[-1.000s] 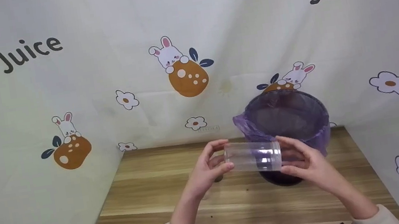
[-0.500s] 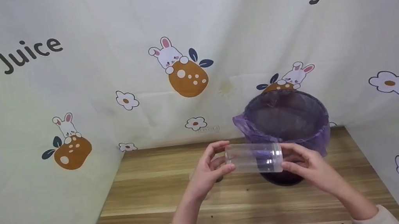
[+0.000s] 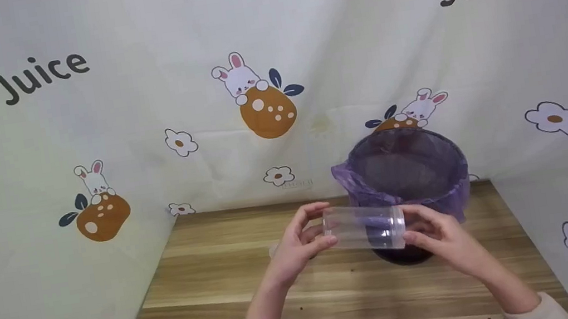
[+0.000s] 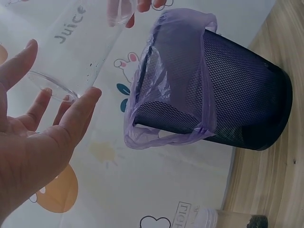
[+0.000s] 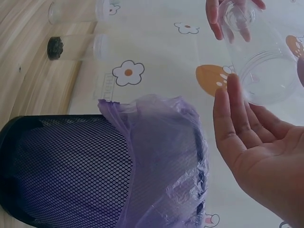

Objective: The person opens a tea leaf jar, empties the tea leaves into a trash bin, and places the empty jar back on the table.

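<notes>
A clear plastic jar (image 3: 365,229) lies on its side in mid-air, held between both hands above the table. My left hand (image 3: 296,242) grips its base end, thumb in front and fingers behind. At the other end, my right hand (image 3: 439,235) holds the ridged rim between thumb and fingers. In the left wrist view a few dark specks show on the wall of the jar (image 4: 88,69). The ridged end of the jar (image 5: 268,76) shows in the right wrist view; whether a lid is on it I cannot tell.
Just beyond the jar stands a black mesh bin (image 4: 242,90) lined with a purple plastic bag (image 3: 344,177). Two more clear jars stand on the wooden table (image 3: 196,285): one jar (image 5: 78,46) has dark stuff at its bottom, the other jar (image 5: 73,10) looks see-through. Printed cloth surrounds the table.
The jar and both hands have shifted slightly down and to the right. My right fingers and thumb have drawn closer together at the rim.
</notes>
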The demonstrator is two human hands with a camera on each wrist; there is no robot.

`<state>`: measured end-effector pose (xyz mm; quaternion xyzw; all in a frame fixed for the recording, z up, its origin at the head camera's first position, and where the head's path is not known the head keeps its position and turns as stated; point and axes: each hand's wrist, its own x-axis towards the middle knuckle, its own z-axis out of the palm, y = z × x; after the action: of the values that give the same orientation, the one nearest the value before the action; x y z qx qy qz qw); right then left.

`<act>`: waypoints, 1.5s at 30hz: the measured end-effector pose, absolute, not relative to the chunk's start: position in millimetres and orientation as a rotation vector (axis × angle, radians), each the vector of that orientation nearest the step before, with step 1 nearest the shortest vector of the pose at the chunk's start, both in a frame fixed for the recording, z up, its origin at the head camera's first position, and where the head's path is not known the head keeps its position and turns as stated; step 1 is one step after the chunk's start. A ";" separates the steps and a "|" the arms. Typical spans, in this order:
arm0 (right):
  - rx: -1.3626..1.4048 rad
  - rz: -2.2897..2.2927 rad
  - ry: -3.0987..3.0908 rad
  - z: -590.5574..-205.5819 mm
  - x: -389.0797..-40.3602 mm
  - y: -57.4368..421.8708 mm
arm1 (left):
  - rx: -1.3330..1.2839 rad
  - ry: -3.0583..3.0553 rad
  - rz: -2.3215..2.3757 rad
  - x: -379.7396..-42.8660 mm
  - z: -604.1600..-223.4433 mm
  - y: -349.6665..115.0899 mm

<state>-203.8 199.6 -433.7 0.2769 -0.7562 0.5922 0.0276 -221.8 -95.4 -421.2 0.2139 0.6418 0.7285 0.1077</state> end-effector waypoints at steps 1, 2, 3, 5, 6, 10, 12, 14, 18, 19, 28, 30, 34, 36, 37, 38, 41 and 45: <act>0.850 1.834 -2.337 -433.8 -203.6 199.7 | 0.631 1.891 2.143 -221.8 -421.4 -95.5; 0.848 1.837 -2.336 -433.8 -203.4 199.8 | 0.633 1.891 2.144 -221.9 -421.7 -95.7; 0.850 1.835 -2.334 -433.7 -203.2 199.6 | 0.635 1.889 2.144 -222.1 -422.0 -95.8; 0.858 1.833 -2.326 -433.5 -203.0 199.3 | 0.639 1.894 2.143 -222.4 -422.1 -96.1; 0.859 1.834 -2.324 -433.4 -202.9 199.1 | 0.640 1.897 2.143 -222.5 -422.1 -96.2; 0.857 1.816 -2.342 -432.9 -202.6 198.5 | 0.643 1.899 2.141 -221.7 -420.9 -95.9; 0.854 1.824 -2.347 -432.6 -202.5 198.6 | 0.646 1.896 2.139 -221.2 -420.3 -95.6; 0.853 1.829 -2.355 -432.8 -202.5 199.2 | 0.650 1.897 2.135 -221.2 -420.3 -95.5; 0.876 1.830 -2.355 -434.2 -202.8 200.5 | 0.648 1.900 2.134 -221.5 -421.1 -96.0; 0.866 1.833 -2.358 -434.3 -202.6 200.5 | 0.645 1.903 2.135 -221.7 -421.5 -96.1; 0.891 1.811 -2.307 -434.0 -201.6 199.7 | 0.609 1.908 2.138 -222.0 -422.1 -96.6; 0.901 1.798 -2.300 -434.4 -201.9 199.6 | 0.616 1.907 2.139 -222.2 -422.2 -96.9; 0.898 1.800 -2.311 -434.1 -201.8 199.4 | 0.623 1.900 2.140 -221.8 -422.4 -97.1; 0.893 1.805 -2.323 -433.9 -201.6 199.4 | 0.615 1.898 2.141 -221.5 -422.1 -97.1; 0.891 1.807 -2.330 -433.8 -201.5 199.5 | 0.611 1.896 2.141 -221.4 -421.9 -97.0; 0.886 1.807 -2.337 -433.9 -201.4 199.6 | 0.607 1.897 2.138 -221.5 -422.1 -97.1; 0.868 1.807 -2.353 -434.3 -201.5 200.0 | 0.608 1.899 2.135 -221.3 -421.8 -97.5; 0.862 1.820 -2.353 -435.2 -201.5 199.7 | 0.613 1.896 2.139 -220.7 -422.3 -98.3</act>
<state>-201.5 199.7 -435.2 0.2784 -0.7596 0.5874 0.0222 -220.7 -98.3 -422.3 0.2085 0.6448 0.7272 0.1089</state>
